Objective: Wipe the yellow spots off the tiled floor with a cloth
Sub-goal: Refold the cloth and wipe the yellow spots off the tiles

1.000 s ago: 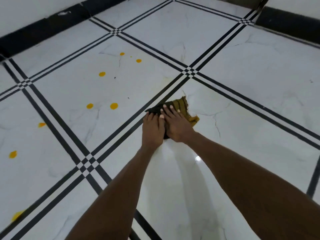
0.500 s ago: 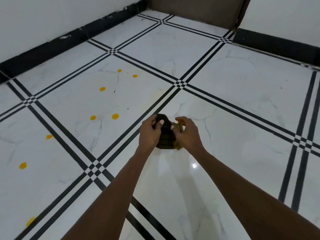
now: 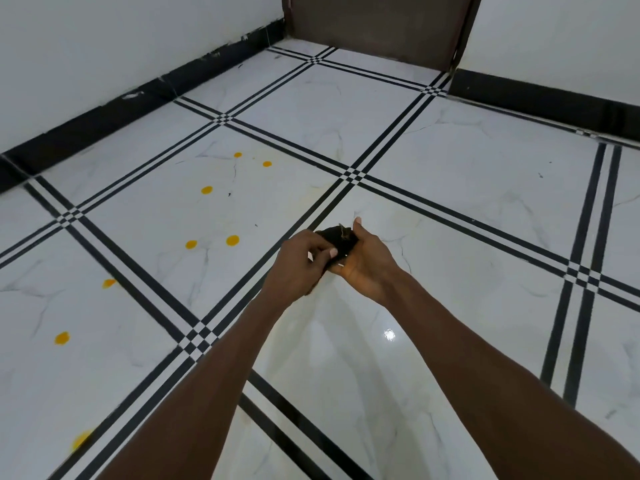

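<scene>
A small dark cloth (image 3: 338, 238), bunched up, is held above the floor between both hands. My left hand (image 3: 300, 268) pinches its near side with curled fingers. My right hand (image 3: 367, 261) cups it from the right, fingers wrapped around it. Several yellow spots mark the white tiled floor (image 3: 450, 209) to the left: one spot (image 3: 232, 240) and a second (image 3: 191, 244) lie closest to the hands, a third (image 3: 206, 189) farther back. More yellow spots, such as (image 3: 62, 338), lie on the tile at the left.
Black double lines cross the white marble tiles. A black skirting (image 3: 104, 123) runs along the left wall and another along the right wall. A brown door (image 3: 374, 26) stands at the far end.
Both hands pressed the cloth flat on the floor a second ago. They have lifted it off the tile and bunched it between them. The view has tilted up toward the door.
</scene>
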A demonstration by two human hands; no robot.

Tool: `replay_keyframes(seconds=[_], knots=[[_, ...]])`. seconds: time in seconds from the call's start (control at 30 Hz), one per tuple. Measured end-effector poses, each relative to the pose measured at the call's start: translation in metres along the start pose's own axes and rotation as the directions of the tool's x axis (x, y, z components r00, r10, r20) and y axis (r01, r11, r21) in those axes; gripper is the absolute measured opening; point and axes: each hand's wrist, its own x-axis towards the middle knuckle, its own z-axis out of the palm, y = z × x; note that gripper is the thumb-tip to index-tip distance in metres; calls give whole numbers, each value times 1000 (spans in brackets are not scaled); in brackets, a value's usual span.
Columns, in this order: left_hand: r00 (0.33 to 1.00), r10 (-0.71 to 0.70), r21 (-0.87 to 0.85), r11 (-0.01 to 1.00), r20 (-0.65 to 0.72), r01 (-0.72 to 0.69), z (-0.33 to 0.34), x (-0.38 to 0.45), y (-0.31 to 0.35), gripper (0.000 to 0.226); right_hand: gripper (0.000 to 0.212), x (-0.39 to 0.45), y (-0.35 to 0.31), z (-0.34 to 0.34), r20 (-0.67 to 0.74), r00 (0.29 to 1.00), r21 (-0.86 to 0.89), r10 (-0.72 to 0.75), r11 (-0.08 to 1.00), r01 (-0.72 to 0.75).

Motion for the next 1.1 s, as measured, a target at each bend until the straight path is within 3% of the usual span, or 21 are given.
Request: replay_keyframes(seconds=[0.23, 0.43, 0.6, 0.7, 0.77, 0.83, 0.87, 0.93, 1.0, 1.03, 1.1], knots=[[989, -138, -151, 980, -52, 128, 3, -3, 12, 15, 51, -11, 1, 9, 98, 995, -140, 19, 990, -5], [968, -249, -393, 888, 27, 239, 4, -7, 23, 13, 40, -14, -1, -2, 129, 991, -175, -14, 984, 37], [922, -380, -631, 697, 79, 341, 0, 4, 30, 9, 43, -19, 3, -25, -62, 991, -116, -116, 987, 108], [933, -360, -618, 730, 17, 293, -9, 14, 40, 14, 47, -29, 7, -44, -148, 987, -232, -68, 972, 32], [943, -331, -585, 768, -17, 259, -15, 20, 47, 14, 44, -34, 6, -58, -171, 985, -457, 18, 884, -96], [957, -291, -541, 809, -25, 232, -21, 25, 55, 12, 46, -40, -1, -65, -229, 973, -702, 32, 687, -188], [966, -259, -519, 827, -11, 215, -24, 26, 60, 12, 58, -41, -5, -66, -255, 967, -797, -22, 570, -198], [983, -175, -507, 843, 56, 179, -30, 29, 68, 13, 86, -43, -17, -60, -186, 953, -909, -238, 409, -76], [986, -105, -516, 842, 129, 157, -34, 31, 79, 14, 98, -39, -31, -47, 3, 937, -947, -348, 299, 114], [985, -82, -525, 837, 153, 151, -36, 32, 83, 13, 96, -36, -37, -40, 88, 940, -942, -329, 278, 186], [981, -49, -558, 817, 185, 146, -40, 35, 94, 12, 79, -29, -47, -30, 200, 953, -898, -229, 347, 272]])
